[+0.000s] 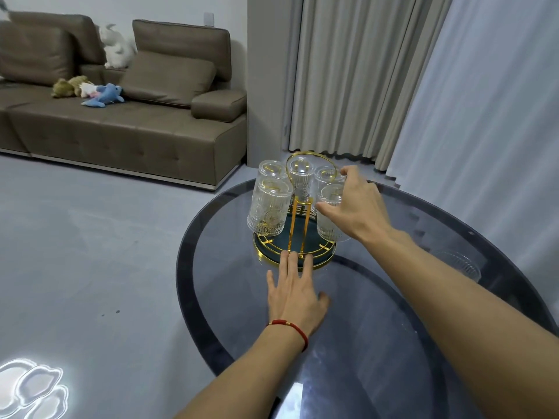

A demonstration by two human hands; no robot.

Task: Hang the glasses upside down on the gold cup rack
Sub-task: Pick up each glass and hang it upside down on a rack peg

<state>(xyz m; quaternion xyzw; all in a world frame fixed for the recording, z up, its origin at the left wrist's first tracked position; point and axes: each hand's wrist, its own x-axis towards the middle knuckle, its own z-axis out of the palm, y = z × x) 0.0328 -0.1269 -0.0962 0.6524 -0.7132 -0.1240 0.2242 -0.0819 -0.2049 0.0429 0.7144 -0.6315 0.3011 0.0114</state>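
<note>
The gold cup rack [298,228] stands on a round dark-green tray with a gold rim [320,261] on the glass table. Several ribbed clear glasses hang upside down on it, the nearest left one [267,207] the largest in view. My right hand [354,204] grips the front right glass [329,228], fingers wrapped around its side. My left hand [298,285], with a red bracelet at the wrist, lies flat on the table, fingertips touching the tray's near rim. A further ribbed glass [462,264] lies on the table at the right, partly hidden by my right forearm.
The round dark glass table [242,313] fills the lower right. A brown sofa [121,125] with soft toys stands at the back left across grey floor. Curtains [363,71] hang behind the table.
</note>
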